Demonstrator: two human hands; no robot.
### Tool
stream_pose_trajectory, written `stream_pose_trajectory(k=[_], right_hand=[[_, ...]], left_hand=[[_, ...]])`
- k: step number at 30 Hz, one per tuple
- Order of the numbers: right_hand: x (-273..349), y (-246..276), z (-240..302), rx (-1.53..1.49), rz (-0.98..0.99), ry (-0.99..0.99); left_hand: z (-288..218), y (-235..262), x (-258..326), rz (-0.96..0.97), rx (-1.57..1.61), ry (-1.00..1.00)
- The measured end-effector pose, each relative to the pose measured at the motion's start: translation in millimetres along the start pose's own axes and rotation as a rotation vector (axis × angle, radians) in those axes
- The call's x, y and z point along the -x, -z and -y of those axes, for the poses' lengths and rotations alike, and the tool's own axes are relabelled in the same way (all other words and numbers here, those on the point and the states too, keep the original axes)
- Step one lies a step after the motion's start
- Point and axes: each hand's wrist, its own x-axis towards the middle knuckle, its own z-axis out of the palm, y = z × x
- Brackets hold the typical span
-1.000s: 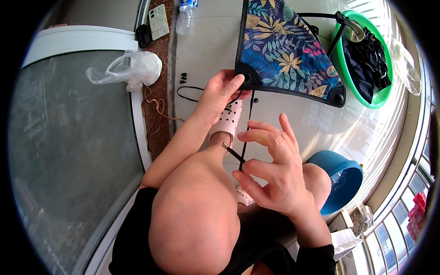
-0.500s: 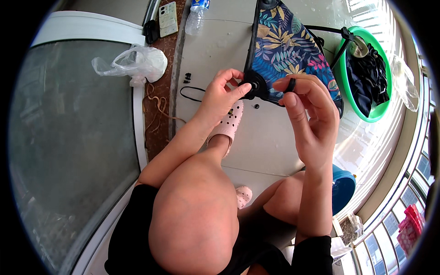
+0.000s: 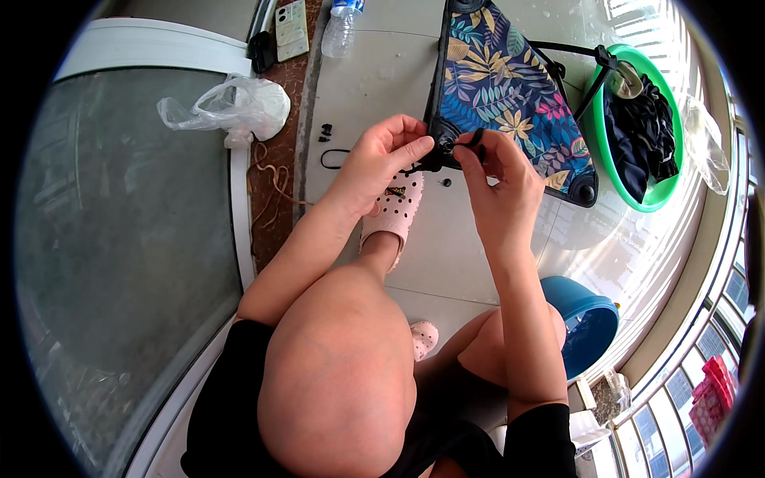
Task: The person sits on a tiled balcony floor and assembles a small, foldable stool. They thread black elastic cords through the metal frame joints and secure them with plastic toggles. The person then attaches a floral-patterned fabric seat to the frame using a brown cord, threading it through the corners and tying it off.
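A leaf-print fabric panel with black edging and round black corner caps lies in front of me. My left hand is closed on its near left corner, the black corner piece between thumb and fingers. My right hand meets it from the other side, thumb and index fingertip pinched at the corner's middle. What they pinch is too small to make out. A small black band shows against the right index finger. A little black round part lies on the floor just below the corner.
Small black pieces and a thin black loop lie left on the tiles. A plastic bottle, a phone and a plastic bag are beyond. On the right stand a green basin with dark cloth and a blue bucket.
My right hand has moved left and away from me to the corner, its fingertips now almost touching my left hand's. The left hand has barely shifted.
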Motion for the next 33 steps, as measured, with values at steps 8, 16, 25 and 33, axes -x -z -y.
stream_pose_trajectory(k=[8,16,25,33], right_hand=[[3.1,-9.5,-0.3,0.107,0.033,-0.067],[23.3,2.4,26.0,0.246,0.127,-0.062],[66.7,18.9,-19.3,-0.468,0.033,-0.794],[24.4,0.6,-51.7,-0.999,0.022,-0.802]], left_hand=[[10.2,9.6,-8.7,0.111,-0.064,-0.029],[20.1,23.2,-14.6,0.233,-0.218,-0.102],[32.8,38.2,0.5,0.145,0.324,-0.100],[38.6,63.1,17.0,0.049,0.791,-0.118]])
